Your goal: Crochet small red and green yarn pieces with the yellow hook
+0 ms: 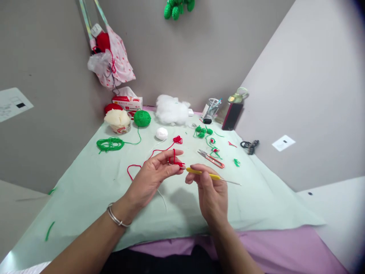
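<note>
Between both hands (182, 179), the crochet hook (203, 173) meets red yarn (174, 160).

Green yarn ball (142, 118), white stuffing (172, 109), snips (211, 158) on pale-green cloth (85, 190).

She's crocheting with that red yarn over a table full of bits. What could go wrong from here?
1. The red yarn trails in loose loops across the green cloth; it might snag or tangle as the left hand draws on it.
2. The yellow-handled crochet hook in the right hand works close to the left fingertips and could prick them.
3. The thread snips lie just beyond the hands, where the yarn could catch.
</note>
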`<state>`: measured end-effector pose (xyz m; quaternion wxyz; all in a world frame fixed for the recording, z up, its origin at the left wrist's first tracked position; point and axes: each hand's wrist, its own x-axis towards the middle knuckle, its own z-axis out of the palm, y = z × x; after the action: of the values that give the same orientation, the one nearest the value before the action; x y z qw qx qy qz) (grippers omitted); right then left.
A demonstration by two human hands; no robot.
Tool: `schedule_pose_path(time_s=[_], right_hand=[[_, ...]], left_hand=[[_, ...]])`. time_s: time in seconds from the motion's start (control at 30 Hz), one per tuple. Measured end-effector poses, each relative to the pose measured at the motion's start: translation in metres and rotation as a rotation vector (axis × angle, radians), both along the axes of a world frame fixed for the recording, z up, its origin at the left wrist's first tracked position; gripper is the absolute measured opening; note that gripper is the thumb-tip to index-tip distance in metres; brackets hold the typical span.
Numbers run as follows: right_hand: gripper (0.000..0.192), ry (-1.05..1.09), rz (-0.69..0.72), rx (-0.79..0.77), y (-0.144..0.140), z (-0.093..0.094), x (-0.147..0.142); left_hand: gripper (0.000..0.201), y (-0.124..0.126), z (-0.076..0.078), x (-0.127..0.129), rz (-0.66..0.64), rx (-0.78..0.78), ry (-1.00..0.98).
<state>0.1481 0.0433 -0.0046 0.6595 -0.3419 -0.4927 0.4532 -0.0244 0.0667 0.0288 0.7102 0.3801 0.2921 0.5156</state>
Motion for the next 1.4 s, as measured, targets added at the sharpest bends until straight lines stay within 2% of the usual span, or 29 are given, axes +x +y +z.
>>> schedule_pose_path(time_s=[0.23,0.43,0.53,0.63,0.9,1.0,1.07,1.2,1.27,1.3,1.33,1.4], right_hand=[[0.003,-0.083,-0.076,0.140,-0.008,0.009,0.001],[0.023,-0.544,-0.139,0.395,-0.016,0.018,0.006],[0.031,-0.564,-0.232,0.428,-0.016,0.013,0.005],[0.030,-0.458,-0.257,0.359,-0.012,0.009,0.002],[0.013,-0.332,-0.081,0.175,-0.007,0.009,-0.001],[0.007,-0.202,-0.063,0.019,-0.003,0.009,-0.001],[0.013,-0.033,-0.027,-0.107,0.005,0.011,0.002],[0.033,0.242,0.116,-0.245,0.025,0.026,0.022],[0.038,0.281,0.196,-0.245,0.035,0.036,0.037],[0.039,0.269,0.242,-0.217,0.039,0.040,0.045],[0.038,0.243,0.289,-0.174,0.043,0.044,0.053],[0.037,0.194,0.415,-0.045,0.051,0.048,0.065]], left_hand=[[0.045,-0.009,-0.001,0.005,0.013,0.031,-0.018],[0.045,-0.013,-0.004,0.006,-0.049,0.010,0.002],[0.051,-0.016,-0.010,0.008,-0.068,-0.018,0.014],[0.054,-0.019,-0.014,0.010,-0.052,-0.042,0.007],[0.063,-0.022,-0.013,0.016,0.027,-0.035,0.069],[0.062,-0.019,-0.012,0.013,0.010,-0.021,0.096],[0.056,-0.013,-0.009,0.004,-0.035,0.013,0.146],[0.036,0.012,0.006,-0.039,-0.160,0.153,0.416],[0.020,0.029,0.014,-0.071,-0.296,0.260,0.674],[0.019,0.038,0.018,-0.087,-0.342,0.306,0.851],[0.021,0.047,0.020,-0.102,-0.295,0.332,1.033],[0.028,0.063,0.022,-0.125,-0.051,0.342,1.368]])
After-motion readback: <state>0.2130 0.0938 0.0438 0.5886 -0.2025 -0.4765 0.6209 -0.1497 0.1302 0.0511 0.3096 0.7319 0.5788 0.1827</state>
